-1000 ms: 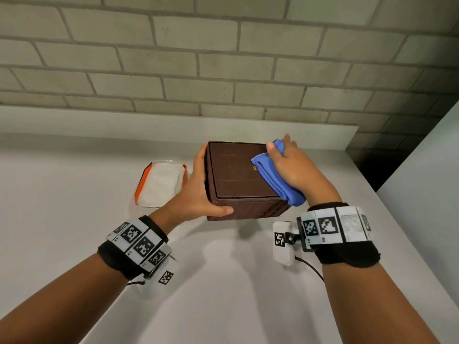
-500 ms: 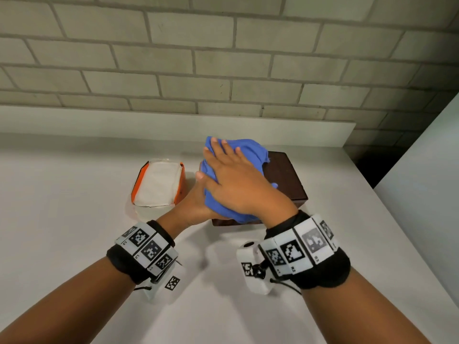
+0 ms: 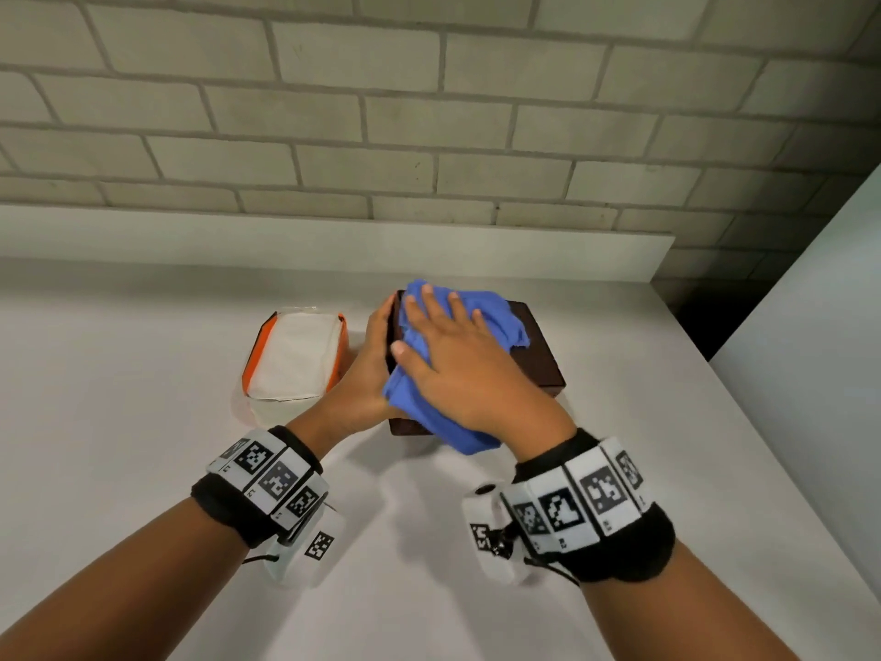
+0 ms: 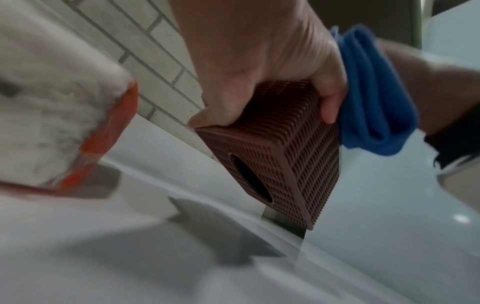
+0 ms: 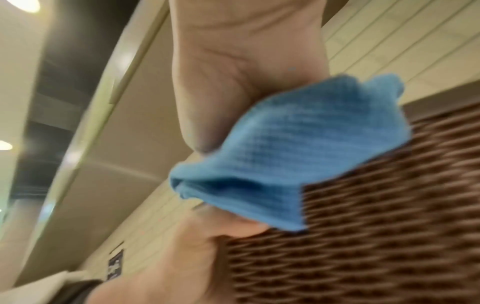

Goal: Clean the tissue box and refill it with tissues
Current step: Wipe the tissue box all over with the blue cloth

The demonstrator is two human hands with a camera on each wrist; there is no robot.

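Tissue box (image 3: 534, 345) (cloth (image 3: 429, 398) atop), tissue pack (image 3: 295, 360) beside

box (image 3: 534, 355) sitting on counter (image 3: 143, 422) | cloth (image 3: 457, 326) lying on box | tissue pack (image 3: 295, 360) lying left of box, near

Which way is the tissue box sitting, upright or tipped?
Tipped: tissue box rests on one bottom edge, oval opening facing sideways-down; left hand grips it.

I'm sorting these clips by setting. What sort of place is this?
Probably an indoor counter or workbench, in a utility or office room rather than a home; I can't be sure. Clues: the smooth white countertop, the painted grey brick wall behind it, and recessed ceiling lights.
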